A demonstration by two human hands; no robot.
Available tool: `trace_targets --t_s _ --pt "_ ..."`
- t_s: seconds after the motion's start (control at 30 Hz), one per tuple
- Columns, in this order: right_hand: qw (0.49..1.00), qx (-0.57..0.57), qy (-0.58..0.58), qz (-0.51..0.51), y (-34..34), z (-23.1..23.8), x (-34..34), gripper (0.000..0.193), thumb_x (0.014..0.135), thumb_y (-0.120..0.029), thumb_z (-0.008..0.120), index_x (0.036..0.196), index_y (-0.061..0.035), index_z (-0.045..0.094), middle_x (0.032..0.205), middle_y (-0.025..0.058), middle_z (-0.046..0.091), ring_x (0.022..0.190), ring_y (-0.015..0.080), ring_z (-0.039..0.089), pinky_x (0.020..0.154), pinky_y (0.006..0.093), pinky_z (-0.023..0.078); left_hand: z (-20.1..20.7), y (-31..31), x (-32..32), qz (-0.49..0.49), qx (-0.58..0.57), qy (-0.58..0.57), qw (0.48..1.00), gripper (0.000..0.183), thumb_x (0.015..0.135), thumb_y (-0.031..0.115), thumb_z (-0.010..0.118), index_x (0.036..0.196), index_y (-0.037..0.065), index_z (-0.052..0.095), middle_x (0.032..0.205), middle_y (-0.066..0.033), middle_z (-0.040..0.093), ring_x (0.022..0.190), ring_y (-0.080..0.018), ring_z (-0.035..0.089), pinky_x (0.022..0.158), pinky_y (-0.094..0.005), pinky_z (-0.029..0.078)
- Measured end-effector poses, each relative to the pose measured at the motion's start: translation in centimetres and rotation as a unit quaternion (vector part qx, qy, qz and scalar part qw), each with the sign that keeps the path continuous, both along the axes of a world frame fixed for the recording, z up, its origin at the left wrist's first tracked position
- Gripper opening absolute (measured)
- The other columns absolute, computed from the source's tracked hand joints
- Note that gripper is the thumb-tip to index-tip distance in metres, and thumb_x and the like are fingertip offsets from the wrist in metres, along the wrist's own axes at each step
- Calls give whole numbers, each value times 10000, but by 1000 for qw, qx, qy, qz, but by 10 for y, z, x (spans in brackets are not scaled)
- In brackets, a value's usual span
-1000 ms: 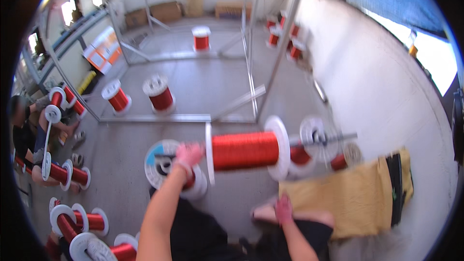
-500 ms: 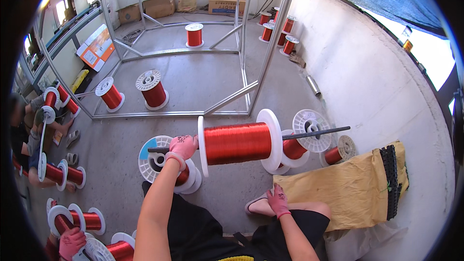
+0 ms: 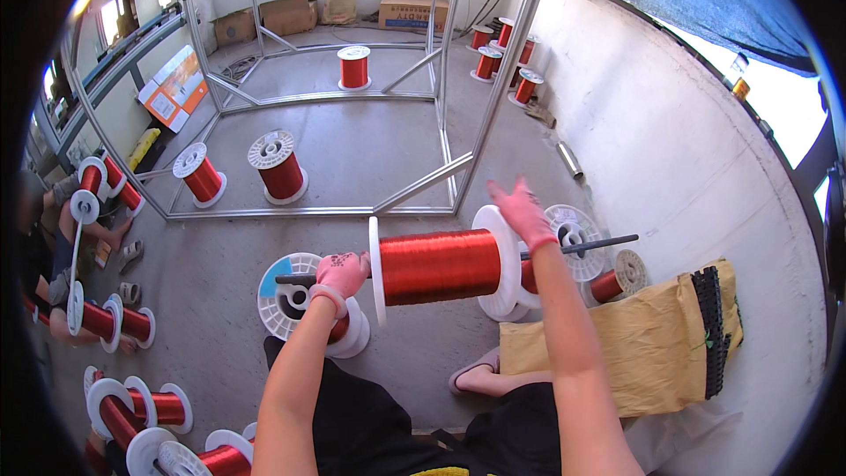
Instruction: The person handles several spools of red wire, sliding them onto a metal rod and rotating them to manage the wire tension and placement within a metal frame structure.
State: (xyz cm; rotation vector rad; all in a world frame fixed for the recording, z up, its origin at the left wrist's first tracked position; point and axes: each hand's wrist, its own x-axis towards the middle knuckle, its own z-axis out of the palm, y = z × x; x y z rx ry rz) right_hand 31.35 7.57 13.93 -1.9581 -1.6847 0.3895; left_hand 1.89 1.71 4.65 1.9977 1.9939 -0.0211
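A large spool of red wire point(image 3: 439, 266) with white flanges lies level in front of me, threaded on a dark rod point(image 3: 608, 242). My left hand point(image 3: 342, 275), in a pink glove, is closed round the rod beside the left flange. My right hand point(image 3: 526, 216), also gloved in pink, is by the right flange with fingers spread; whether it touches the flange I cannot tell. Under the rod's left end stands a spool with a blue label patch point(image 3: 280, 286). Another white-flanged spool point(image 3: 571, 222) stands behind the rod's right end; whether the rod rests on either is unclear.
A metal frame point(image 3: 308, 211) stands ahead with several wire spools inside it. Yellow sacking point(image 3: 608, 344) lies at my right near the wall. Other people sit at the left among spools point(image 3: 95, 317). A metal cylinder point(image 3: 570, 159) lies by the wall.
My right hand has risen from my right knee to the spool's right flange. The spool has shifted slightly right and down. At the lower left, another person's gloved hand has left view.
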Motion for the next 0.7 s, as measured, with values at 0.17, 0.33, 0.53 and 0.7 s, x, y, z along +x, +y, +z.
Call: trace_targets --t_s 0.17,0.33,0.53,0.7 --pt "998 -46 43 22 -22 -42 2 557 907 -362 409 1227 93 394 1172 316 487 1105 413 476 937 421 372 -2 0 -1 -14 0 13 1000 525 919 381 238 898 73 663 896 -183 641 858 -346 614 779 -421 466" --pt "985 109 132 9 -152 -195 31 564 863 -127 540 1325 74 285 1313 280 376 1209 401 380 1012 412 310 -13 4 -4 -11 0 7 1000 552 924 391 248 872 27 661 870 -205 638 847 -361 610 776 -427 463" --pt "933 -128 -329 67 -211 -335 65 494 891 -243 441 1293 30 354 1337 231 377 1246 336 361 1037 412 275 -20 3 -7 -124 -15 130 984 517 919 391 269 932 52 658 930 -175 651 821 -326 642 764 -452 482" --pt "1000 -20 -17 -18 -195 -291 57 424 867 -156 487 1210 71 381 1174 277 486 1076 406 484 895 428 413 -26 6 -6 4 24 40 999 502 905 378 296 856 52 675 845 -199 645 816 -356 627 760 -425 481"
